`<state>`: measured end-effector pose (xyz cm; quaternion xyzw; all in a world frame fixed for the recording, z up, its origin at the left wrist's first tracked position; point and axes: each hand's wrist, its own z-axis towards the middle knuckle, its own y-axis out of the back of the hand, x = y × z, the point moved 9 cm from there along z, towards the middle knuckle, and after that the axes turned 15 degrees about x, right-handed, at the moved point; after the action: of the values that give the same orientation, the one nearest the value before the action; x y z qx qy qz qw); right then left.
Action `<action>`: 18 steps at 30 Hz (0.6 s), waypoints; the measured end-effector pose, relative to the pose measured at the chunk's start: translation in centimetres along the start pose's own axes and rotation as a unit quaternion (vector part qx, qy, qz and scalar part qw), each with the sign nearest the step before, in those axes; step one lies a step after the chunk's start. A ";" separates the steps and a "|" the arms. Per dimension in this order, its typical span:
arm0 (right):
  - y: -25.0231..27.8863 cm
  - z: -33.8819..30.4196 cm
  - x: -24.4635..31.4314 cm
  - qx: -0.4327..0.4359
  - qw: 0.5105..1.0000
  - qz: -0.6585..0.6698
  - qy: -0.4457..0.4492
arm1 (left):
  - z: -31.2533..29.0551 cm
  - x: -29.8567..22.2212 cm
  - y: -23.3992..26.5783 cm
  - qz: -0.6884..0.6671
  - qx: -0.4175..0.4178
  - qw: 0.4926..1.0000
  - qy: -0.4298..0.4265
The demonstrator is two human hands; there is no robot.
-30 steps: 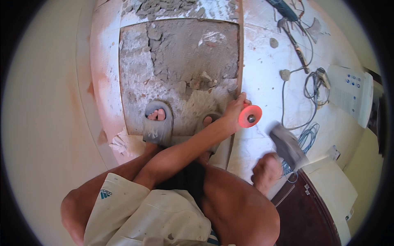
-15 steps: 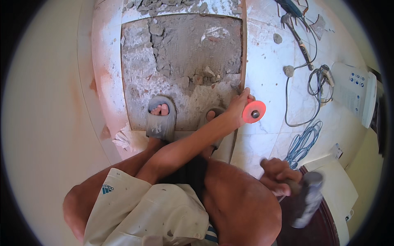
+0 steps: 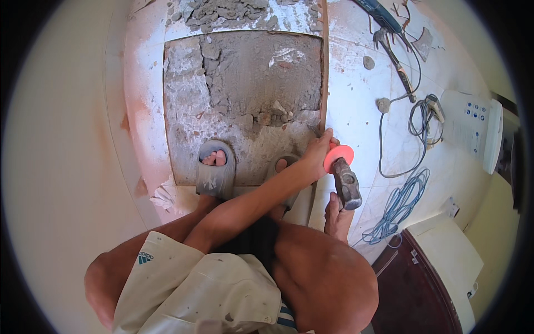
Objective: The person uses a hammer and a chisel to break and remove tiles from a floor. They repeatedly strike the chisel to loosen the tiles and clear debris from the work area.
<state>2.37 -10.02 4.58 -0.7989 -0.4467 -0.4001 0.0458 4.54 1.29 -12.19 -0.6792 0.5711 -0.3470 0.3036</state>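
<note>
My left hand (image 3: 317,156) is closed round a chisel with a round orange-pink hand guard (image 3: 334,158). Its dark tip (image 3: 313,130) points at the right edge of a square rough patch of concrete (image 3: 261,67), beside a thin wooden-coloured strip (image 3: 324,78). In my right hand (image 3: 337,220) is a hammer with a short, heavy, worn metal head (image 3: 347,186). One end of that head meets the chisel's butt at the guard. The hammer's handle is mostly hidden behind the head and fingers.
Grey sandals (image 3: 216,172) are on my feet inside the patch. White tiles to the right carry a claw hammer (image 3: 397,67), a blue power tool (image 3: 378,14), a coiled blue cable (image 3: 397,214) and a white bucket (image 3: 470,125). Rubble (image 3: 222,14) lies at the far side.
My right hand has swung the hammer from the lower right, up and leftward, onto the chisel's end. The left hand keeps its hold on the chisel; the view has shifted slightly.
</note>
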 end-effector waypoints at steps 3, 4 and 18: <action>0.8 -1.9 2.3 -0.015 0.995 0.086 -0.038 | 0.7 -0.6 -0.9 0.012 0.020 1.000 -0.006; 1.9 -2.4 3.1 0.005 0.994 0.098 0.053 | 0.1 0.1 -1.0 0.004 0.011 1.000 -0.003; 3.9 -1.7 0.8 0.151 0.971 0.069 0.170 | -0.7 -0.2 0.0 0.059 0.018 0.998 0.028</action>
<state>4.49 -12.57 7.41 -0.7318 -0.4315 -0.4543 0.2683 3.96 1.52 -11.86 -0.6290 0.6121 -0.3576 0.3191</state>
